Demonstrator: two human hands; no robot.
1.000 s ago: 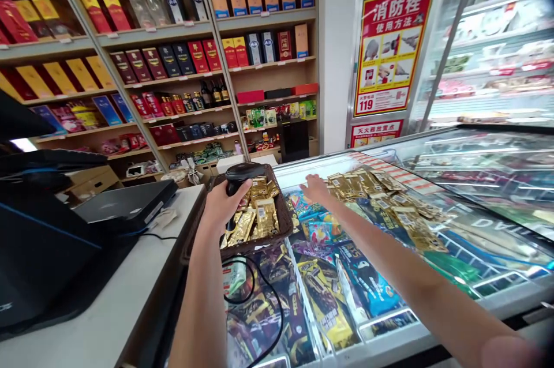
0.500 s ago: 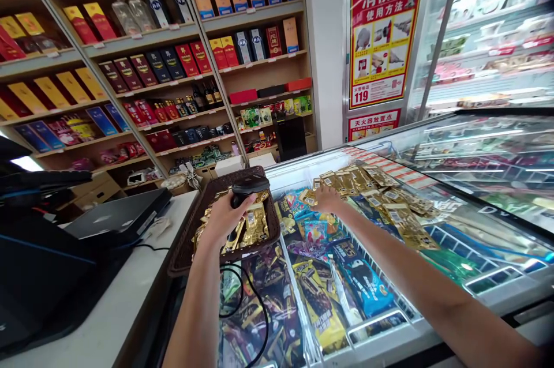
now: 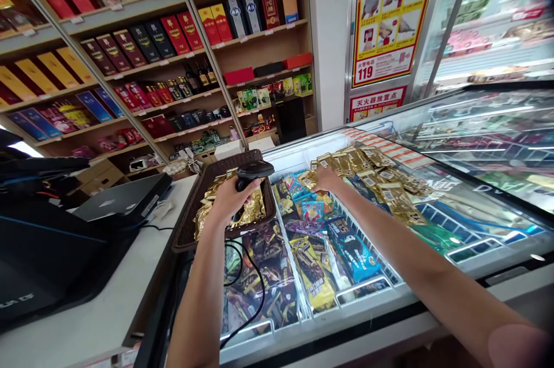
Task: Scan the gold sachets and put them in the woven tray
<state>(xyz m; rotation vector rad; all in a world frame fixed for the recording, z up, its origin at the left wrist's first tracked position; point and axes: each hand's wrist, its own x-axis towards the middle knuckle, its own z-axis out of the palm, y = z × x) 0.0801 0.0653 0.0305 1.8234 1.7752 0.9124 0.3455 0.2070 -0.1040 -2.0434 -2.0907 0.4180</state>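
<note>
My left hand (image 3: 234, 198) is closed around the handle of a black handheld barcode scanner (image 3: 255, 169), over a brown woven basket (image 3: 184, 235). Several shiny gold packets (image 3: 257, 206) lie in the basket, partly hidden by that hand. To the right, over the glass top of the freezer, my right hand (image 3: 328, 179) has its fingers bent around a gold packet (image 3: 307, 179); the fingertips are only partly visible. More gold packets with barcode labels (image 3: 396, 201) are spread in overlapping rows beyond and right of this hand.
Wrapped ice creams (image 3: 311, 276) fill wire baskets inside the freezer below. The scanner's black cable (image 3: 262, 293) loops over the near glass. A counter (image 3: 142, 276) with a black terminal (image 3: 43, 241) stands left. Shelves of boxed bottles (image 3: 138, 45) rise behind.
The view has tilted down, so the shelves and poster sit higher in the picture. My left hand still grips the scanner; my right hand stays among the gold packets with a slight shift.
</note>
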